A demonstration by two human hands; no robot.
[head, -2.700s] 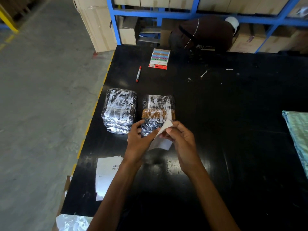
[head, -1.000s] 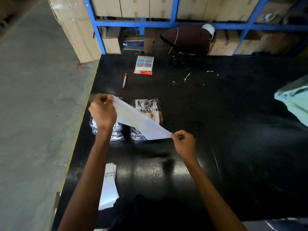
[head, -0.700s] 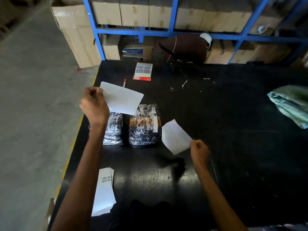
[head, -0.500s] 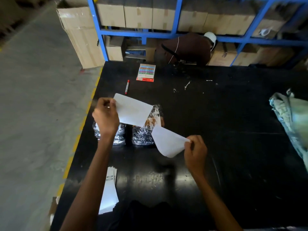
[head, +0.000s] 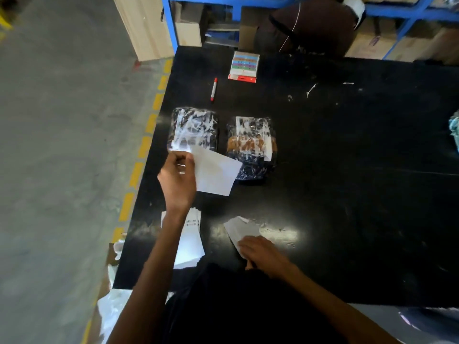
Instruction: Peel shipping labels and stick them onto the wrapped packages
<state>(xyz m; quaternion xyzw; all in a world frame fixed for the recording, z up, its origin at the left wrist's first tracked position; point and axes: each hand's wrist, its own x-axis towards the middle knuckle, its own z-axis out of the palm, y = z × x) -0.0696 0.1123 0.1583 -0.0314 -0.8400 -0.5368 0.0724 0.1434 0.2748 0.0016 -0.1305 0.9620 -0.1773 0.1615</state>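
Label [head: 215,173] — flat white rectangle — pinched in left hand [head: 176,180] over crinkly wrapped package [head: 193,129].

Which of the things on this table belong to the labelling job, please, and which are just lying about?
Job: peeled label in left hand; backing sheet under right hand; label stack; two wrapped packages.
Lying about: red marker; coloured card pack; brown bag.
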